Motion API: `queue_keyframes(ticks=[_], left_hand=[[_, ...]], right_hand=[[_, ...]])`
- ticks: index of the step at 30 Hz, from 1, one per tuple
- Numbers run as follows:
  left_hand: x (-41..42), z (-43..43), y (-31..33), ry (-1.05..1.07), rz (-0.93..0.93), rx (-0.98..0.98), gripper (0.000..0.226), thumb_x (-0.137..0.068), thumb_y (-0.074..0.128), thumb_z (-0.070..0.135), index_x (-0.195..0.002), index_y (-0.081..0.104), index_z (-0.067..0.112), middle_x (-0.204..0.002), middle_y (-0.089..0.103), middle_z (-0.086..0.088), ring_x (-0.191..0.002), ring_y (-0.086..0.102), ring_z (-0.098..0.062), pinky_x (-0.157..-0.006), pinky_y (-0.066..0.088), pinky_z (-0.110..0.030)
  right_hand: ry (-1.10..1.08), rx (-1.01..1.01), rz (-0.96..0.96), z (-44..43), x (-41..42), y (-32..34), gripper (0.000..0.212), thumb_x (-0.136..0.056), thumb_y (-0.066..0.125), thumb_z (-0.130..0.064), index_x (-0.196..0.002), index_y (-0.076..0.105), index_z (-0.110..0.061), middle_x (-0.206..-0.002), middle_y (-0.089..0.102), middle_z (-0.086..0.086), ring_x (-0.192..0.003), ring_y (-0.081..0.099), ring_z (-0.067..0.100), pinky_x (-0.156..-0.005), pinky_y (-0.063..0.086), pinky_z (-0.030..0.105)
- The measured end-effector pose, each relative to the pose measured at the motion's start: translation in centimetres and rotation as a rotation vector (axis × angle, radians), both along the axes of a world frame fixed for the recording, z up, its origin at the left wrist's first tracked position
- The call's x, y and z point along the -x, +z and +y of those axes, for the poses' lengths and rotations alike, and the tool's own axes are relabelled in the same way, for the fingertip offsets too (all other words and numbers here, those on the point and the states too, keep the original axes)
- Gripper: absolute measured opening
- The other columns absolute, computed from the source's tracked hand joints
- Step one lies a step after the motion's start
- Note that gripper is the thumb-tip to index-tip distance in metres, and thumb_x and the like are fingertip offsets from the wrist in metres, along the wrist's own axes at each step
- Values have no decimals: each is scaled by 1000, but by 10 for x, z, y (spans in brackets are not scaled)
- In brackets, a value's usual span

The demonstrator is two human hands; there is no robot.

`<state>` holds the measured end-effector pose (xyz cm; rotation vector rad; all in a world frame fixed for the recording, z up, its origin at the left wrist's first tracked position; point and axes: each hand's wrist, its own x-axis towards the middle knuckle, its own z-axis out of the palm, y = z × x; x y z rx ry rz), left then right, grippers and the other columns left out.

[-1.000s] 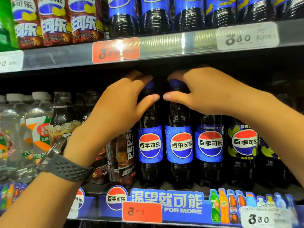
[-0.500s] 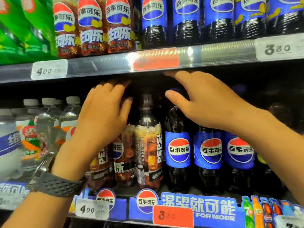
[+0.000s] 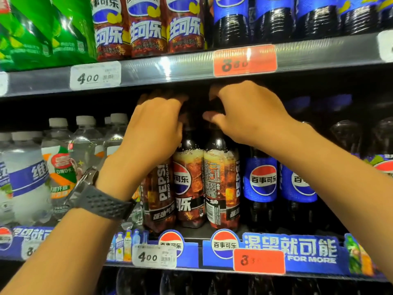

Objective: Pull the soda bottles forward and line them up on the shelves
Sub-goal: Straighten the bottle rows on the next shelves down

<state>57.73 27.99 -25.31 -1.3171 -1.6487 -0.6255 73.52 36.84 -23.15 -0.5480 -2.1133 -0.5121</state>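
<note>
Three Pepsi Zero Sugar bottles with amber-and-black labels stand at the front of the middle shelf [image 3: 191,234]. My left hand [image 3: 155,128] curls over the top of the middle zero-sugar bottle [image 3: 188,188], fingers reaching behind its neck. My right hand [image 3: 244,116] curls over the cap of the right zero-sugar bottle [image 3: 221,188], thumb in front of the neck. Both caps are hidden by my fingers. The third zero-sugar bottle [image 3: 158,194] stands just left, partly behind my left wrist. Blue-label Pepsi bottles [image 3: 262,182] stand in a row to the right.
Clear bottles with white caps [image 3: 57,158] fill the shelf's left part. The upper shelf edge [image 3: 170,69] with price tags hangs close above my hands, carrying green, red-label and blue-label bottles. More dark bottles show dimly below the blue shelf strip [image 3: 289,250].
The view shifted left. Both hands moved from the blue-label bottles to the zero-sugar bottles and now curl over two of their tops, which stand closer to the front.
</note>
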Motion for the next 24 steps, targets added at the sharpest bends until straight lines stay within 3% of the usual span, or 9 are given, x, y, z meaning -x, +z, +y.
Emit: queue_keyframes(ticks=[5, 11, 13, 15, 17, 20, 24], left_hand=[[2, 4, 7, -129, -44, -35, 39, -93, 52, 24, -132, 55, 24, -112, 68, -9, -107, 58, -33, -87, 47, -41], [1, 13, 7, -96, -50, -18, 35, -94, 52, 25, -129, 56, 24, -108, 68, -10, -101, 59, -35, -78, 45, -38], [0, 13, 7, -68, -31, -29, 34, -94, 52, 27, -127, 56, 24, -105, 69, -10, -98, 59, -35, -73, 42, -36], [-2, 12, 7, -64, -10, -51, 33, -94, 53, 30, -126, 57, 21, -104, 69, -11, -97, 60, -36, -73, 43, -37], [-4, 9, 6, -50, 1, -57, 33, -95, 52, 32, -125, 58, 19, -101, 69, -11, -95, 60, -35, -74, 44, -38], [-6, 7, 4, -10, 7, -57, 35, -96, 50, 35, -123, 59, 16, -94, 68, -11, -89, 60, -34, -74, 45, -40], [-9, 3, 3, 43, -3, -45, 35, -97, 46, 36, -120, 60, 14, -94, 67, -13, -89, 59, -35, -78, 43, -43]], right_hand=[[40, 158, -19, 4, -3, 8, 36, -85, 66, -40, -116, 59, -23, -117, 62, 6, -106, 57, 31, -87, 50, 41], [189, 294, -62, 12, -15, 12, 33, -85, 67, -36, -116, 58, -29, -123, 60, -3, -117, 54, 17, -96, 44, 31], [156, 247, -53, 13, -14, 12, 41, -84, 62, -50, -118, 58, -27, -120, 61, -2, -112, 56, 22, -91, 47, 36], [33, 121, -11, 14, -11, 9, 53, -84, 52, -63, -119, 57, -24, -113, 63, 2, -104, 58, 28, -75, 46, 35], [-58, 6, 27, 14, -8, 7, 55, -86, 46, -67, -116, 57, -23, -99, 63, 4, -94, 58, 32, -65, 37, 32], [-46, 10, 13, 15, -6, 6, 50, -87, 46, -65, -103, 59, -20, -69, 44, -3, -73, 49, 26, -59, 33, 31], [70, 149, -107, 22, -8, 14, 45, -87, 51, -60, -107, 63, -21, -88, 62, 5, -78, 53, 28, -66, 42, 33]])
